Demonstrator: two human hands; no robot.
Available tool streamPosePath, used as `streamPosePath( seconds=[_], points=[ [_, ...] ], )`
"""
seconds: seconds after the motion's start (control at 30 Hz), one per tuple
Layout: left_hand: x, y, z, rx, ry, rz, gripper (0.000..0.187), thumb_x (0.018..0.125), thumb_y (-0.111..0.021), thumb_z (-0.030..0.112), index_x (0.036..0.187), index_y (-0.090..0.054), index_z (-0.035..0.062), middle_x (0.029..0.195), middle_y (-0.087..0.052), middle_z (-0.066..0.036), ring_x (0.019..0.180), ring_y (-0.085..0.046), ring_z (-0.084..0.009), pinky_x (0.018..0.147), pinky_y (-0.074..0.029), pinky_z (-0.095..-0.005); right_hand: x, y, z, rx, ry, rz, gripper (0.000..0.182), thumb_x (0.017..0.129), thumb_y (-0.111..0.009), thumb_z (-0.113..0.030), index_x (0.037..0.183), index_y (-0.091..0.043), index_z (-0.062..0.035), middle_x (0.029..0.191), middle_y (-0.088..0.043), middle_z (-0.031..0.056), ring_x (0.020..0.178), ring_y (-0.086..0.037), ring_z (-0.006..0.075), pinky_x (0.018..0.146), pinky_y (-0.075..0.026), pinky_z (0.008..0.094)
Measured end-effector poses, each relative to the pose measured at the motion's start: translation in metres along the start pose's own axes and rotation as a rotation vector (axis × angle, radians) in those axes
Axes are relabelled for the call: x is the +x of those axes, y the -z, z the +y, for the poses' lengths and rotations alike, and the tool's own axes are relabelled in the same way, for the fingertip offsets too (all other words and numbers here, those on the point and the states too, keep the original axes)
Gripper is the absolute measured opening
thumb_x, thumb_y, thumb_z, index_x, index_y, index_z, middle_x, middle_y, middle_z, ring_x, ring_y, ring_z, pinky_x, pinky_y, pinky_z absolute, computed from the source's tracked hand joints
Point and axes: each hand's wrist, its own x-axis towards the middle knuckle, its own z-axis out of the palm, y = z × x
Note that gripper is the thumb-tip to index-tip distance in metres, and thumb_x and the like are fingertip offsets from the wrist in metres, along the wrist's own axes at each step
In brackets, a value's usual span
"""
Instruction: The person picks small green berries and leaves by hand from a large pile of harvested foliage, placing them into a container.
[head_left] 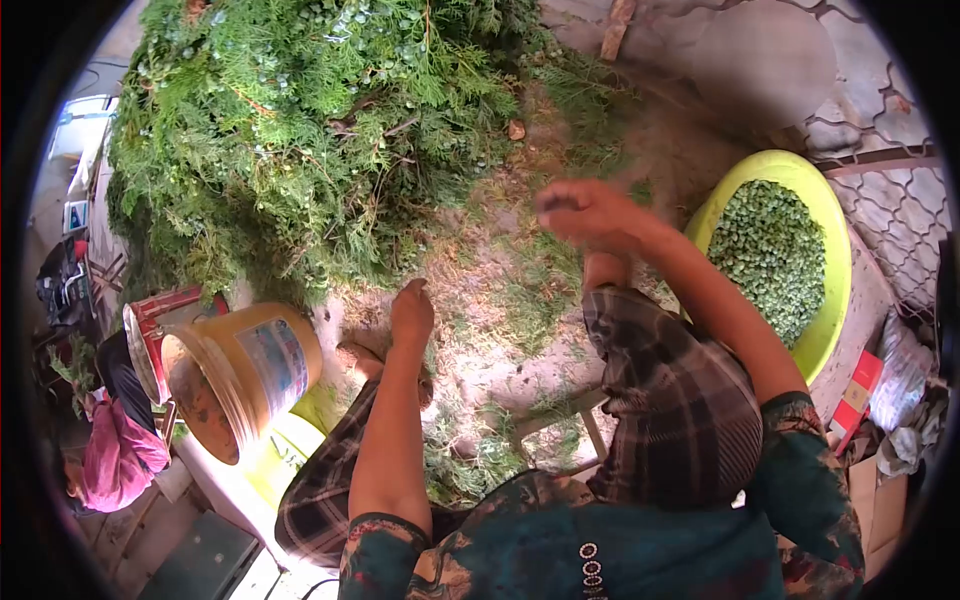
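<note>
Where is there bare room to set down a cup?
Best is the small pale floor patch between the plaid-covered legs, though scraps border it. Crowded: upper left, the branch pile; left, the orange bucket; right, the filled basin.

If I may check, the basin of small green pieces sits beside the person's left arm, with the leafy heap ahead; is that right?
Not quite: the basin sits beside the right arm, as the head view shows; the leafy heap is ahead.

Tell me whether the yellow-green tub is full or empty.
Not empty: small green pieces lie across the yellow-green tub, with bare wall showing around them. How deep they go, I cannot tell.
</note>
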Motion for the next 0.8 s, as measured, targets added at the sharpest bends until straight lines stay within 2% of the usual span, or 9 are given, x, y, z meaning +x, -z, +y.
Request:
streamPosePath(
  seconds=[0.03,0.1,0.33,0.4,0.53,0.6,0.63,0.73,0.8],
  points=[
    [0.009,-0.002,0.002,0.002,0.004,-0.005,0.026,0.085,-0.051,0.01,0.109,-0.06,0.0014,0.099,-0.061,-0.025,0.09,-0.06,-0.0387,0.077,-0.048,-0.0449,0.009,0.0,0.018,0.005,-0.004,-0.003,0.029,0.086,-0.06,-0.025,0.106,-0.058,-0.0043,0.086,-0.059,0.0034,0.072,-0.056,0.0108,0.066,-0.048,0.0258],
    [0.026,-0.007,0.009,-0.013,0.056,0.114,0.026,0.086,-0.052,0.011,0.109,-0.06,0.0039,0.098,-0.061,-0.024,0.089,-0.061,-0.0375,0.076,-0.049,-0.0446,0.024,-0.004,0.049,-0.1,-0.298,-0.18,0.027,0.086,-0.06,-0.026,0.103,-0.058,-0.005,0.088,-0.059,0.0028,0.072,-0.056,0.0099,0.063,-0.047,0.0251],
    [0.077,-0.047,0.018,0.244,0.047,0.324,0.028,0.082,-0.059,0.01,0.11,-0.059,0.0047,0.095,-0.063,-0.02,0.08,-0.063,-0.0354,0.068,-0.049,-0.0425,0.038,-0.028,0.121,0.024,-0.369,-0.189,0.028,0.087,-0.058,-0.026,0.106,-0.056,-0.0052,0.086,-0.059,0.004,0.071,-0.056,0.0093,0.059,-0.048,0.0251],
    [0.079,-0.051,0.014,0.177,0.204,0.243,0.027,0.081,-0.057,0.009,0.108,-0.059,0.0045,0.093,-0.063,-0.02,0.08,-0.062,-0.0355,0.068,-0.049,-0.0435,0.036,-0.025,0.132,0.113,-0.375,-0.239,0.034,0.089,-0.056,-0.03,0.11,-0.053,-0.0039,0.089,-0.059,0.0053,0.074,-0.058,0.0124,0.06,-0.05,0.0279],
    [0.044,-0.045,0.065,-0.185,0.13,0.426,0.025,0.084,-0.051,0.008,0.107,-0.058,0.0028,0.09,-0.064,-0.019,0.076,-0.063,-0.0311,0.067,-0.048,-0.0391,0.033,-0.035,0.097,0.296,-0.509,-0.083,0.04,0.09,-0.053,-0.035,0.113,-0.051,-0.0018,0.096,-0.059,0.008,0.077,-0.06,0.0156,0.062,-0.052,0.0306],
    [0.014,-0.043,0.098,-0.462,0.043,0.285,0.025,0.086,-0.052,0.011,0.109,-0.056,0.001,0.085,-0.064,-0.016,0.071,-0.062,-0.0233,0.064,-0.047,-0.0345,0.033,-0.041,0.09,0.685,-0.583,0.047,0.034,0.09,-0.054,-0.031,0.105,-0.054,-0.0004,0.1,-0.058,0.0145,0.077,-0.06,0.0205,0.063,-0.054,0.0376],
    [0.001,-0.044,0.109,-0.54,-0.004,0.163,0.026,0.087,-0.053,0.013,0.11,-0.055,0.001,0.083,-0.063,-0.015,0.07,-0.06,-0.0203,0.064,-0.047,-0.0325,0.031,-0.043,0.089,0.688,-0.587,0.049,0.034,0.09,-0.054,-0.031,0.105,-0.054,-0.0004,0.1,-0.058,0.0145,0.077,-0.06,0.0205,0.063,-0.054,0.0376],
    [-0.024,-0.037,0.118,-0.654,-0.104,-0.058,0.029,0.087,-0.058,0.015,0.112,-0.053,0.0026,0.078,-0.062,-0.01,0.067,-0.056,-0.0145,0.062,-0.046,-0.0279,0.032,-0.045,0.092,0.932,-0.575,-0.116,0.032,0.09,-0.055,-0.029,0.106,-0.054,-0.0007,0.094,-0.06,0.0136,0.072,-0.061,0.0181,0.058,-0.055,0.0344],
    [-0.025,-0.046,0.098,-0.557,-0.018,0.137,0.02,0.087,-0.059,0.015,0.102,-0.058,0.0024,0.073,-0.06,-0.008,0.063,-0.053,-0.0112,0.061,-0.045,-0.025,0.032,-0.042,0.112,0.788,-0.535,-0.259,0.026,0.09,-0.055,-0.025,0.102,-0.055,-0.0016,0.085,-0.061,0.0111,0.062,-0.06,0.0149,0.049,-0.053,0.0304]
  ],
)
